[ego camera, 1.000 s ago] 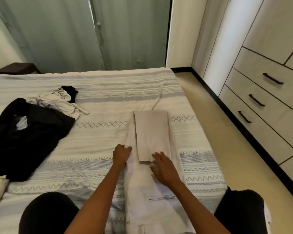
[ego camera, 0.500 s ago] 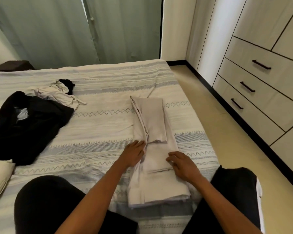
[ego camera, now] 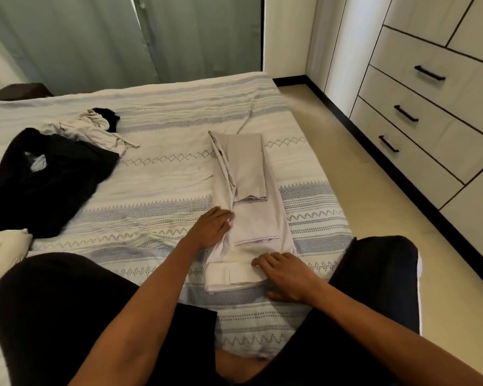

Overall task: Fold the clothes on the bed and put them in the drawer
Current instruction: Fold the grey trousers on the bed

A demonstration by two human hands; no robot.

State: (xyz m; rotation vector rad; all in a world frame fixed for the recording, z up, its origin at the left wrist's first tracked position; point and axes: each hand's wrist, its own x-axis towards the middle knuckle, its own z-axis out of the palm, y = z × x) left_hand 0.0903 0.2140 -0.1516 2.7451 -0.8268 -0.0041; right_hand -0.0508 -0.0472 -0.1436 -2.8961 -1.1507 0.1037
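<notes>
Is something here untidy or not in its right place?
Yes. A black garment and a beige one lie crumpled, unfolded, on the bed's left side. The grey trousers lie partly folded.

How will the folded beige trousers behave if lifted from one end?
The beige trousers would probably sag and unfold: they are soft cloth in loose layers. They look light, lying flat under the left hand and right hand.

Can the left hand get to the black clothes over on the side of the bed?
Probably yes. The left hand rests on the beige trousers, and only bare bedspread lies between it and the black clothes. It looks like a long stretch or lean, though.
</notes>
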